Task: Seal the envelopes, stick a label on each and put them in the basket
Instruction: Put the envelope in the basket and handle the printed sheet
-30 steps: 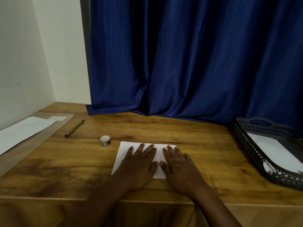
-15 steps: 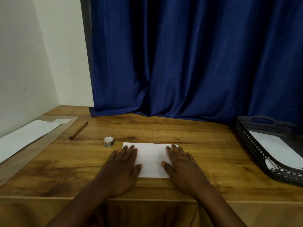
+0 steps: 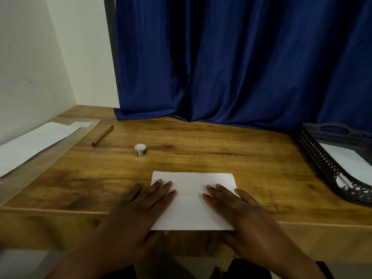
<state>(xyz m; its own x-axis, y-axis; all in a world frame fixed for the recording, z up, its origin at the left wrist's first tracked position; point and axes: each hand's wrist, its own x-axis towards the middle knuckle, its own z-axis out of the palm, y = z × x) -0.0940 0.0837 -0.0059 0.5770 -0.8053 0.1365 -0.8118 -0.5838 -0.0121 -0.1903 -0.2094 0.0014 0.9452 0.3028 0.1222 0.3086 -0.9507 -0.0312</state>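
A white envelope (image 3: 191,200) lies at the front of the wooden table (image 3: 221,150), its near edge hanging over the table's front edge. My left hand (image 3: 141,210) rests flat on its left end with straight fingers. My right hand (image 3: 239,212) lies flat on its right end the same way. A small roll of tape (image 3: 140,150) stands on the table beyond the envelope, to the left. The dark mesh basket (image 3: 322,164) sits at the right edge and holds a white envelope (image 3: 348,162).
A brown pencil (image 3: 102,135) lies at the back left. White paper sheets (image 3: 34,141) lie along the left side by the wall. A blue curtain (image 3: 241,61) hangs behind the table.
My hands have slid apart from the envelope's middle to its two ends. The envelope has come nearer and now overhangs the front edge of the table.
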